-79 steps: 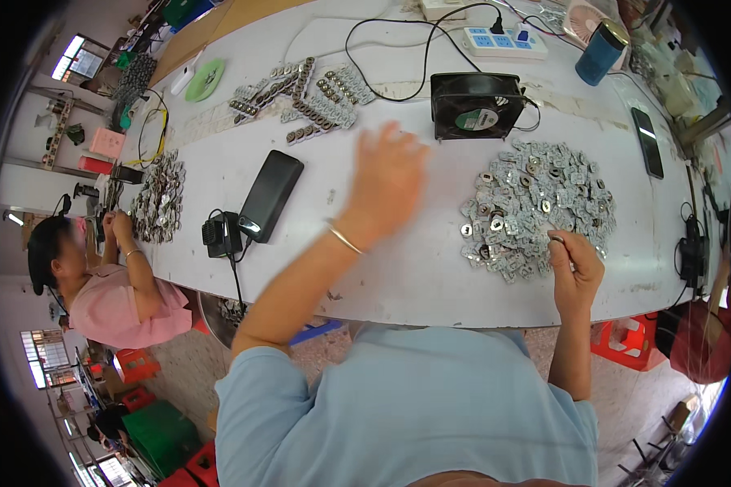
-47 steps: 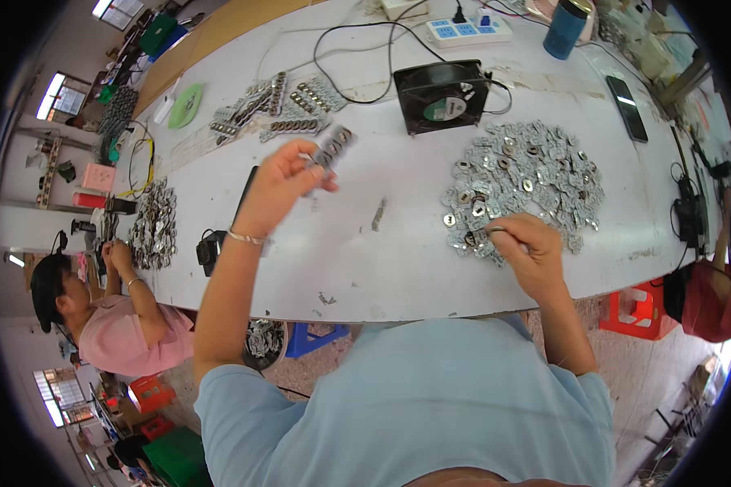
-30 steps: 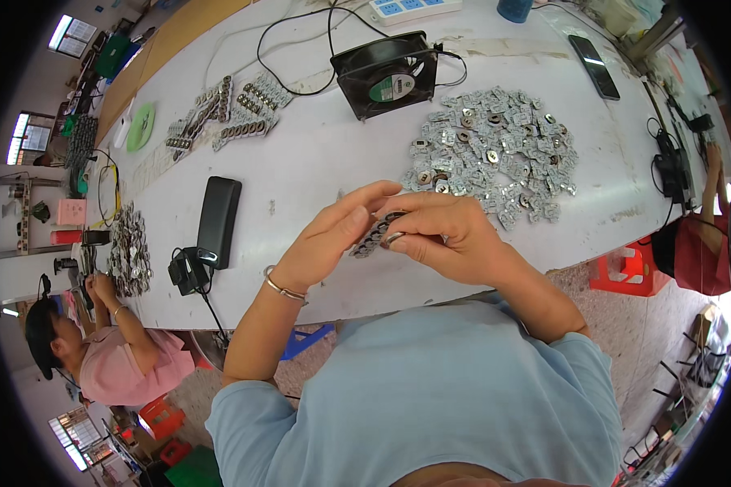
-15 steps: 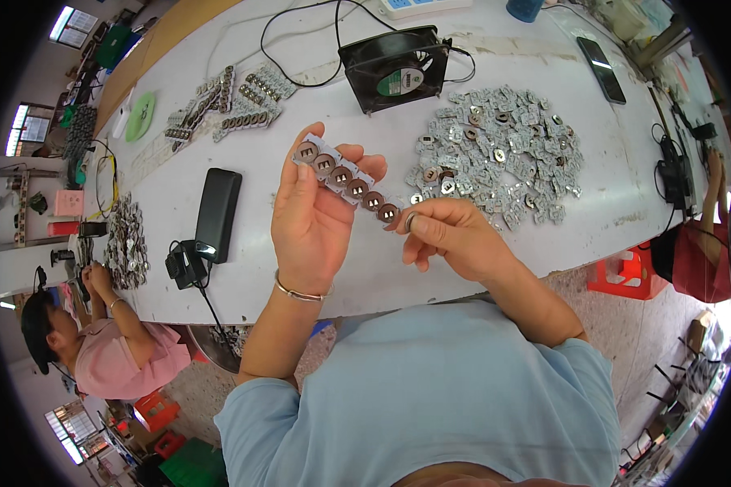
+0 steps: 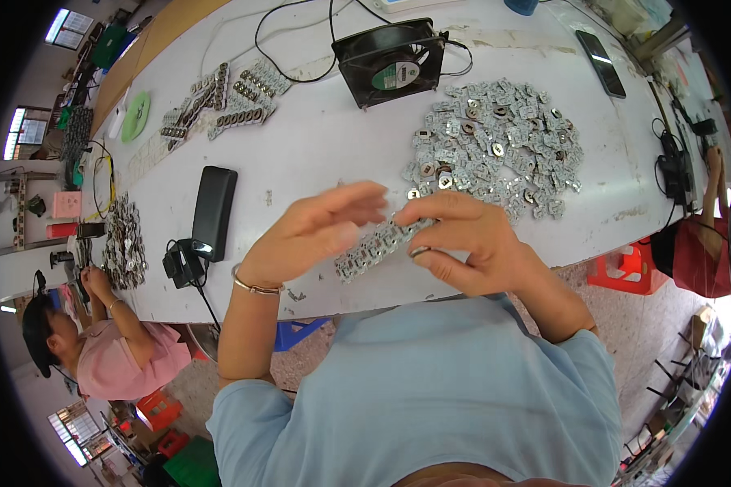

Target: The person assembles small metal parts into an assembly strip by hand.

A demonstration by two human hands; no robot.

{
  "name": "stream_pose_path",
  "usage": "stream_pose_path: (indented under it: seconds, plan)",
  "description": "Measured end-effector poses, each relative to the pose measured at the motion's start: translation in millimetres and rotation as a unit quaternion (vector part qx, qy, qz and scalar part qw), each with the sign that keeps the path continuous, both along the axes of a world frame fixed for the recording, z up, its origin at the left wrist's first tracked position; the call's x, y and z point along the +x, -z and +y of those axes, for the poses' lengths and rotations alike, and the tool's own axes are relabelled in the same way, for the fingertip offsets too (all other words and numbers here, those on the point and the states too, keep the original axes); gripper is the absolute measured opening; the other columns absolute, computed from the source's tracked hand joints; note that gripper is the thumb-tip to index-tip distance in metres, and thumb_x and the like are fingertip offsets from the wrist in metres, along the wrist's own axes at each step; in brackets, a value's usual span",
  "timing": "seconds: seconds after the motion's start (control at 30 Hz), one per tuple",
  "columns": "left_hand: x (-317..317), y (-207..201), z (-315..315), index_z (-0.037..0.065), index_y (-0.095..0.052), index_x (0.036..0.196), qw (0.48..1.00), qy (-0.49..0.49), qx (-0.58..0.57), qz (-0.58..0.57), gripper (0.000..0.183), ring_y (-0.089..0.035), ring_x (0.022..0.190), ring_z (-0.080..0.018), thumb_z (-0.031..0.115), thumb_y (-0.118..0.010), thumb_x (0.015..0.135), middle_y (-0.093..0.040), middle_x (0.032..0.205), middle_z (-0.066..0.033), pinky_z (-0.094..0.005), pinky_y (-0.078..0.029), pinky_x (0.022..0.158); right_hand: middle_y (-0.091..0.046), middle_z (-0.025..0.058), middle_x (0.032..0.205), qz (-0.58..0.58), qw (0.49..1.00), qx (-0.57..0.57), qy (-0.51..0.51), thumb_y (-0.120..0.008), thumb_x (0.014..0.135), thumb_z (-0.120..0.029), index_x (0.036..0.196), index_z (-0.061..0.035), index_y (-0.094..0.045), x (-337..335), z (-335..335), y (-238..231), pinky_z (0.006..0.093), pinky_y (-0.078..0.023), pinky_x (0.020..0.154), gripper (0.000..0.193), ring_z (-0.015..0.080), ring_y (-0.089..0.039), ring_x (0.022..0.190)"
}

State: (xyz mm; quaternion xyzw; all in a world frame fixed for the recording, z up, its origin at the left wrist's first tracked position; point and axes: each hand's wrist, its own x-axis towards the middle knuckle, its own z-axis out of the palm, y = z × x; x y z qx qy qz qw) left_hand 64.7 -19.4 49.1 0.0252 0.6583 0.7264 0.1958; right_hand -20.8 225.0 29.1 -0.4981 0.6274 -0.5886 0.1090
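My right hand (image 5: pixel 471 243) grips one end of a strip of small metal sockets (image 5: pixel 374 250) between its fingers. The strip slants down to the left above the table, its flat grey side with small reddish-brown spots facing up. A small dark metal ring (image 5: pixel 419 252) shows at the right thumb; whether it is worn or held is unclear. My left hand (image 5: pixel 317 231) hovers just left of the strip, fingers stretched out and holding nothing, a bracelet on its wrist. Beyond the right hand lies a loose pile of similar small metal pieces (image 5: pixel 495 146).
A black fan (image 5: pixel 390 63) stands at the back of the white table (image 5: pixel 300 154). Finished-looking strips (image 5: pixel 240 97) lie back left. A black power bank-like box (image 5: pixel 215 213) with an adapter sits left, a phone (image 5: pixel 599 65) far right. Another person (image 5: pixel 114 341) works at left.
The strip has turned over, from brown round faces up to its flat side up. It has passed from my left hand to my right, and my left hand has let go and opened.
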Motion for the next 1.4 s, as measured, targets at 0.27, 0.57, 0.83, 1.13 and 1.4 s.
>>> stream_pose_path:
  seconds: [0.27,0.57,0.83,1.13,1.4]
  plan:
    - [-9,-6,19,0.000,-0.061,0.121,0.994,-0.049,-0.081,-0.053,0.033,-0.058,0.069,-0.0053,0.007,-0.065,0.089,-0.063,0.082,0.0006,-0.0196,-0.045,0.058,-0.067,0.0130,0.096,-0.076,0.987,-0.039,0.139,-0.065,0.085,-0.003,0.097,-0.0009,-0.068,9,3,0,0.0301,-0.051,0.067,0.013,0.0193,-0.065,0.082]
    - [-9,-1,32,0.002,-0.061,0.115,0.951,-0.034,-0.274,0.137,0.029,-0.051,0.061,-0.0149,0.001,-0.061,0.086,-0.059,0.076,-0.0099,-0.0261,-0.043,0.059,-0.063,0.0052,0.075,-0.294,0.942,0.089,0.136,-0.061,0.093,-0.010,0.097,0.0039,-0.067,5,-5,4,0.0230,-0.048,0.056,0.016,0.0093,-0.062,0.062]
    - [-11,3,35,-0.001,-0.063,0.110,0.923,-0.025,-0.324,0.206,0.025,-0.056,0.062,-0.0195,0.001,-0.063,0.085,-0.063,0.079,-0.0132,-0.0280,-0.047,0.061,-0.060,0.0042,0.072,-0.317,0.934,0.101,0.129,-0.059,0.094,-0.011,0.094,0.0029,-0.067,3,-4,8,0.0239,-0.049,0.055,0.016,0.0081,-0.060,0.061]
    - [-12,9,35,0.000,-0.063,0.109,0.915,-0.014,-0.342,0.213,0.025,-0.057,0.062,-0.0211,0.000,-0.062,0.084,-0.063,0.078,-0.0141,-0.0288,-0.047,0.060,-0.057,0.0051,0.067,-0.177,0.972,0.112,0.104,-0.060,0.092,-0.011,0.092,0.0031,-0.066,3,-4,26,0.0254,-0.046,0.054,0.015,0.0089,-0.058,0.059]
    - [-18,3,37,0.000,-0.064,0.102,0.922,0.002,-0.347,0.174,0.018,-0.057,0.061,-0.0202,0.002,-0.061,0.084,-0.059,0.071,-0.0137,-0.0292,-0.045,0.058,-0.061,0.0054,0.069,-0.301,0.934,0.178,0.070,-0.061,0.092,-0.012,0.089,0.0028,-0.067,-4,-6,11,0.0245,-0.046,0.053,0.017,0.0089,-0.058,0.058]
